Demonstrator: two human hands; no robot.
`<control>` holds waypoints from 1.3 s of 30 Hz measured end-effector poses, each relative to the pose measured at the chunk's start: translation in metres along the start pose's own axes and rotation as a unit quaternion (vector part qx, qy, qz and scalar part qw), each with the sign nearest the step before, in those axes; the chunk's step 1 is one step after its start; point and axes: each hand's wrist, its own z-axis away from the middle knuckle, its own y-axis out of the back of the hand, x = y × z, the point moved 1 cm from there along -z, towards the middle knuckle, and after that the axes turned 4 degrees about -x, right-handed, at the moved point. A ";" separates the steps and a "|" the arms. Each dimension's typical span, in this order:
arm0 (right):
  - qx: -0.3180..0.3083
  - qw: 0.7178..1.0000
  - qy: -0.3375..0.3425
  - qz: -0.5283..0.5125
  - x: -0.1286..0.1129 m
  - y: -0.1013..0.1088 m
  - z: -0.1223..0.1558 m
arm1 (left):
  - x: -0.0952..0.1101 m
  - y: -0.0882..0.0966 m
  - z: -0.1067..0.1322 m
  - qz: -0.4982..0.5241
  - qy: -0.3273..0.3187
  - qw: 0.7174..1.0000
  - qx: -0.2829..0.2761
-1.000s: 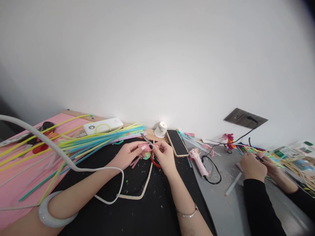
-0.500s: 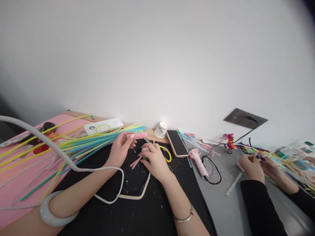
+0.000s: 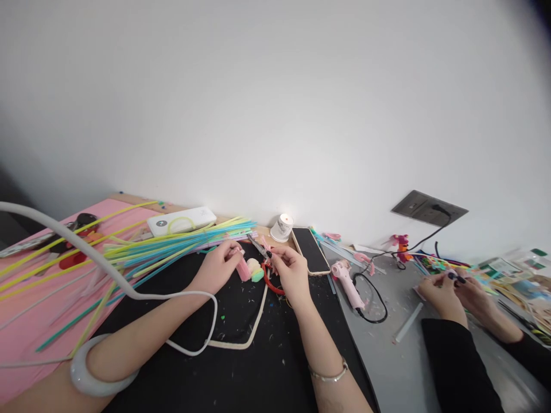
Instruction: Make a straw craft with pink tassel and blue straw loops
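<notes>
My left hand is closed on a short bundle of pink straw pieces, held above the black mat. My right hand grips small red-handled scissors, whose blades point up and left toward the pink bundle. A small cream and green piece sits between the two hands. A long fan of yellow, green and blue straws lies just left of my left hand.
A lit candle and a phone lie by the wall. A pink glue gun with a black cord rests on the grey surface. Another person's hands work at the right. A white cable crosses my left forearm.
My right hand rose off the mat holding the scissors and brought them to the pink bundle. My left hand moved right and down to meet it.
</notes>
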 end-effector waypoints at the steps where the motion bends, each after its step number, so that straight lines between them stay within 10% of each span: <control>1: -0.001 1.000 -0.001 0.003 -0.001 0.000 0.000 | 0.001 0.000 0.001 -0.039 -0.015 0.999 -0.006; 5: -0.009 0.999 0.001 0.033 -0.002 0.001 0.000 | 0.007 0.005 0.003 -0.128 -0.135 0.982 0.040; 9: -0.040 0.998 0.010 0.057 -0.001 0.000 0.000 | 0.013 0.006 0.005 -0.109 -0.198 0.973 -0.043; 39: -0.068 0.988 -0.046 -0.128 -0.003 -0.002 0.000 | 0.016 -0.006 0.009 0.097 0.009 0.968 -0.230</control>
